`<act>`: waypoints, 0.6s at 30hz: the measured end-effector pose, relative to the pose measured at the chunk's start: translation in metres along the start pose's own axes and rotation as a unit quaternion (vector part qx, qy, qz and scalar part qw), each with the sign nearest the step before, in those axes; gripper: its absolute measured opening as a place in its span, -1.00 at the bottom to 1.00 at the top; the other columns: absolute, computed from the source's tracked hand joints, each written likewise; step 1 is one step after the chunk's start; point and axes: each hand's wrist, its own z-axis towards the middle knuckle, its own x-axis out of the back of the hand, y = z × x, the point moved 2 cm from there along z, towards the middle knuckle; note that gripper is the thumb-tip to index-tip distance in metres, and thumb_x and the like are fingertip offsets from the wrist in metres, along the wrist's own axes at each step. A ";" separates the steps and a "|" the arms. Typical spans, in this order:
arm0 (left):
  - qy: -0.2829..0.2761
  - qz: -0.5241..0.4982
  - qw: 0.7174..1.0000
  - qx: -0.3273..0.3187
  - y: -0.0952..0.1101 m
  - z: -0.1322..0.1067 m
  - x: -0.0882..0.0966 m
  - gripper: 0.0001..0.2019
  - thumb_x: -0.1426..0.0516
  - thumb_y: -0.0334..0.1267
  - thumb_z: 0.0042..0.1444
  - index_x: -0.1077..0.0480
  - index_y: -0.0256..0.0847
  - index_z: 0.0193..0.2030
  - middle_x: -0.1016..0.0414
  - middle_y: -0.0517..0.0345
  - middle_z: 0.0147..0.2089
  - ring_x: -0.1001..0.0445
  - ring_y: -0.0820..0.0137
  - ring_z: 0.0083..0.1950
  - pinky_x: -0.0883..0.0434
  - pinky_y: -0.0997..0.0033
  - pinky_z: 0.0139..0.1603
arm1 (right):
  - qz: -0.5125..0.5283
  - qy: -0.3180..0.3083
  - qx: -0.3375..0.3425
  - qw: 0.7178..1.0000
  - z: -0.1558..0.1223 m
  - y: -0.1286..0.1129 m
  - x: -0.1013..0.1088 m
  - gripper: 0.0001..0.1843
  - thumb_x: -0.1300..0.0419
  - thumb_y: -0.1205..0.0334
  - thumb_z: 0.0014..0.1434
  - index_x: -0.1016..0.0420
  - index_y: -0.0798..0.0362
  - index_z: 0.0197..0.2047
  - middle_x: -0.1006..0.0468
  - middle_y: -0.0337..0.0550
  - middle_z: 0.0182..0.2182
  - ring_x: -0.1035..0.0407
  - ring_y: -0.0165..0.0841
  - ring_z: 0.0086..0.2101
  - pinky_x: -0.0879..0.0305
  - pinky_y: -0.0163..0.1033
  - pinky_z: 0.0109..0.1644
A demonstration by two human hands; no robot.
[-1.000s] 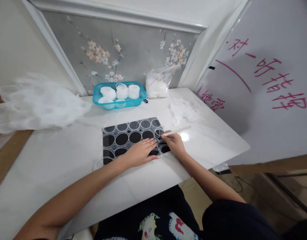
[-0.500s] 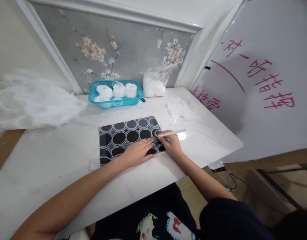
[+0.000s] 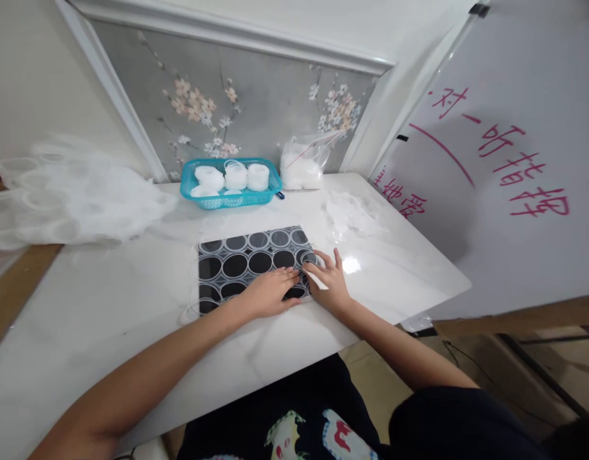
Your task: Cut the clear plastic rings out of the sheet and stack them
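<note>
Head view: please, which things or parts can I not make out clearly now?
All in the head view:
- White tool: mostly hidden by the right hand.
- Sheet: partly covered by the left hand.
- Basket: floor hidden by rolls.
- Heap: blurred, pieces uncountable.
- Whiteboard: cut off by the right edge.

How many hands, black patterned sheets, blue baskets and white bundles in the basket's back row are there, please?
Hands: 2 (left hand, right hand)
Black patterned sheet: 1
Blue basket: 1
White bundles in the basket's back row: 3
Total: 7
</note>
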 end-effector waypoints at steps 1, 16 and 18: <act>-0.007 -0.011 1.000 0.007 0.001 0.000 0.001 -0.47 -0.15 -0.02 0.28 -0.36 -0.35 0.25 -0.31 -0.22 0.34 -0.26 0.05 0.39 -0.22 0.04 0.40 | -0.005 -0.002 -0.011 1.000 0.011 0.006 0.006 -0.72 -0.15 0.47 0.09 -0.58 -0.07 -0.25 -0.70 -0.17 -0.29 -0.31 -0.09 0.18 0.37 0.28 0.43; 0.507 -0.118 0.839 0.157 0.051 -0.068 0.203 -0.81 -0.16 -0.13 0.27 -0.52 -0.14 -0.30 -0.53 0.16 -0.27 -0.50 0.38 -0.20 -0.47 0.41 -0.14 | 0.661 0.059 -0.013 0.748 0.151 -0.110 0.083 -0.91 -0.35 0.17 0.05 -0.60 -0.02 -0.44 -0.64 -0.26 -0.47 -0.53 -0.30 -0.34 -0.40 -0.19 -0.10; 0.527 -0.080 0.826 0.183 0.071 -0.084 0.220 -0.78 -0.19 -0.14 0.24 -0.54 -0.12 -0.40 -0.49 0.17 -0.27 -0.47 0.40 -0.24 -0.45 0.46 -0.24 | 0.708 0.042 0.000 0.705 0.139 -0.136 0.092 -0.93 -0.36 0.20 0.08 -0.60 -0.04 -0.42 -0.64 -0.29 -0.47 -0.53 -0.35 -0.36 -0.40 -0.22 -0.12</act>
